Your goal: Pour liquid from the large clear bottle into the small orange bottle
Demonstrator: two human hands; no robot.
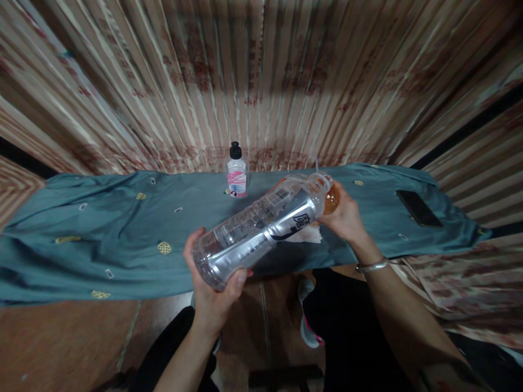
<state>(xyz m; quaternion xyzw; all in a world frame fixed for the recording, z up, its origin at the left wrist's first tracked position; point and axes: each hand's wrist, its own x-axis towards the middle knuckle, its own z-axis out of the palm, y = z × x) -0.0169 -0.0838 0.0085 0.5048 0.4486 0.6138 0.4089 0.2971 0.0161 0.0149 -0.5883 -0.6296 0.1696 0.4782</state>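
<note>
Fingers of the left hand [212, 283] curl around the base of a large clear plastic bottle [261, 226], thumb pressed across its bottom edge, forearm rising from the lower frame between dark-trousered knees. Held nearly horizontal above the near edge of a teal cloth [102, 239], the bottle slants up and away to the right, its printed label and a black brush-stroke mark facing the camera. At its far end the right hand [345, 218], a silver bangle [372, 266] on the wrist, is closed around the neck end and an orange cap or ball there; exactly what the fingers grip cannot be made out. A scrap of white paper [308, 234] lies on the cloth just beneath the bottle. Farther back, a small bottle with a pink label and black cap [237, 171] stands upright at the cloth's far edge, and a dark phone [419, 208] lies flat well to the right. Striped, patterned curtains [261, 76] hang behind.
</note>
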